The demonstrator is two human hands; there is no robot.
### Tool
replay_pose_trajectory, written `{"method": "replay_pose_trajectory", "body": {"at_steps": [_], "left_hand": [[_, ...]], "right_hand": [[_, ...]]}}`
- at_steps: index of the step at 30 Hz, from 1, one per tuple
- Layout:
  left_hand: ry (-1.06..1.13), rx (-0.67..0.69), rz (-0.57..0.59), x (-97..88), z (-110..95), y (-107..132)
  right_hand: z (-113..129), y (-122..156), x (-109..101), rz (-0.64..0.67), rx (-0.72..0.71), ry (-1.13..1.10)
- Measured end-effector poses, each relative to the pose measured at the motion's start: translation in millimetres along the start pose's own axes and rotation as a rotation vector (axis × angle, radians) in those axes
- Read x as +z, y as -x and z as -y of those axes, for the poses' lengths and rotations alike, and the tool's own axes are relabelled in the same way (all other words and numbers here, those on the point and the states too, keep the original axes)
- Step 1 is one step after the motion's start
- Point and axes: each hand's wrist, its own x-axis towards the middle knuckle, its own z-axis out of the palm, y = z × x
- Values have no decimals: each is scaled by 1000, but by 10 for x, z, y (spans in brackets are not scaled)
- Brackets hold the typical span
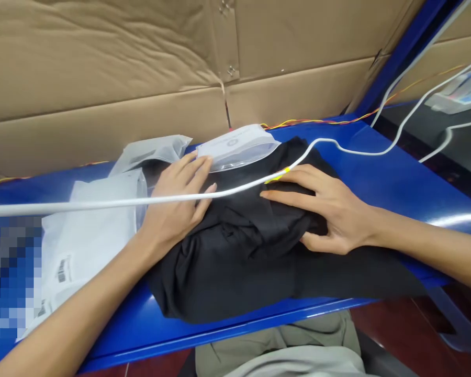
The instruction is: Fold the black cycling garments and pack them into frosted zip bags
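A black garment or cloth [235, 277] lies bunched and wrinkled before me, its right part spread flat past the front edge of the surface. My left hand [176, 196] rests palm down on its upper left side, fingers outstretched, the tips close to a clear-and-white plastic bag [239, 146]. On the right side of the cloth lies my right hand [333, 209], with thumb and fingers spread apart. A small yellow tag or strip [278, 176] shows by its fingertips. What it is attached to I cannot tell.
A white cable [180, 198] crosses the view in front of my hands. White plastic packages [98, 209] lie on the blue table [172, 348] at left. Brown cardboard [141, 63] lines the back, with yellow and red wires [317, 122] along its base. A white tray [455, 97] stands far right.
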Motion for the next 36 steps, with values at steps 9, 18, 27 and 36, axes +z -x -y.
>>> {"method": "replay_pose_trajectory", "body": {"at_steps": [9, 18, 27, 36], "left_hand": [[243, 115, -57, -183, -201, 79], [525, -11, 244, -198, -289, 117], [928, -294, 274, -58, -337, 83], [1043, -189, 404, -215, -278, 90]], "right_hand": [[58, -11, -18, -179, 36, 169], [102, -18, -29, -256, 125, 169], [84, -49, -77, -181, 60, -15], [56, -62, -57, -146, -4, -64]]}}
